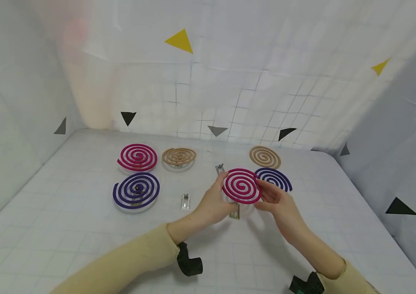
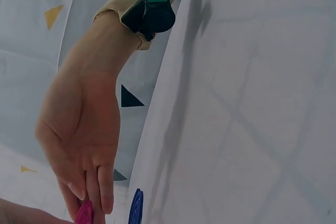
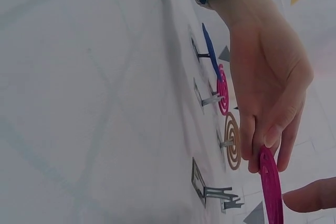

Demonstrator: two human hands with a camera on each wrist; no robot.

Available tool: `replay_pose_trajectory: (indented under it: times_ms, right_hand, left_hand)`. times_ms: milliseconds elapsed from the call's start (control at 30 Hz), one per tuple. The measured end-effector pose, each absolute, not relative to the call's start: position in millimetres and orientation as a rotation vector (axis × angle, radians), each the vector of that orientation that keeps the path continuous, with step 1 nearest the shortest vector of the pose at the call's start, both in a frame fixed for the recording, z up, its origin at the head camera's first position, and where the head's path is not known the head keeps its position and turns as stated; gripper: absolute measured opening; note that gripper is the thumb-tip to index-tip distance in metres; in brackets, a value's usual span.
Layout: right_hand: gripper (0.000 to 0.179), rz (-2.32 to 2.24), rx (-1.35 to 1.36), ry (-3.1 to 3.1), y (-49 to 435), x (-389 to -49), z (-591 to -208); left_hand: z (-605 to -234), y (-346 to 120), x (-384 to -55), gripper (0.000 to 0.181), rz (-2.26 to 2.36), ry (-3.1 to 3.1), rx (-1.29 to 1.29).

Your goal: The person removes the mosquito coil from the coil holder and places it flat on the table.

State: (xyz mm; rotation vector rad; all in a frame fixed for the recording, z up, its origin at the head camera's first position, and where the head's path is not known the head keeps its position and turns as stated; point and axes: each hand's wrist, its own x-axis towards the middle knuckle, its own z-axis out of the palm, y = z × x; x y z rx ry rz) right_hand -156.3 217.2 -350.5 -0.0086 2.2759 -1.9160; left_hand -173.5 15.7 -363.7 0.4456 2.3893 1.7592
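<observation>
A pink mosquito coil (image 1: 242, 186) is held up between both hands, tilted with its face toward the head camera. My left hand (image 1: 213, 203) pinches its left edge; the right wrist view shows that thumb and fingers on the coil (image 3: 271, 182). At its right edge, my right hand (image 1: 279, 204) pinches it between thumb and fingers. Behind it is a purple-blue coil (image 1: 276, 178), partly hidden by the pink coil and right hand. Close beneath the pink coil stands a small metal coil stand (image 1: 235, 212), its upper part hidden. Another stand (image 1: 220, 168) is beyond the left hand.
On the left are a pink coil (image 1: 138, 157), a tan coil (image 1: 179, 157) and a purple-blue coil (image 1: 136, 190), raised on metal stands. A bare metal stand (image 1: 185, 201) is left of the hands. Another tan coil (image 1: 265, 157) lies back right. White sheets surround the table.
</observation>
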Motion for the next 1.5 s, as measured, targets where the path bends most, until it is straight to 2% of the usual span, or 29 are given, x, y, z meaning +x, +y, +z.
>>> replay_pose_trajectory:
  times_ms: [733, 1100, 1500]
  right_hand:
    - [0.073, -1.811, 0.089, 2.377, 260, -142, -349]
    - [0.074, -1.784, 0.096, 2.41, 288, -141, -362]
    - [0.072, -1.733, 0.14, 2.429, 306, -142, -373]
  left_hand:
    - [-358, 58, -165, 0.092, 1.719, 2.3, 0.44]
    - [-364, 79, -157, 0.091, 1.662, 2.298, 0.455]
    - [-373, 93, -153, 0.097, 1.582, 2.323, 0.435]
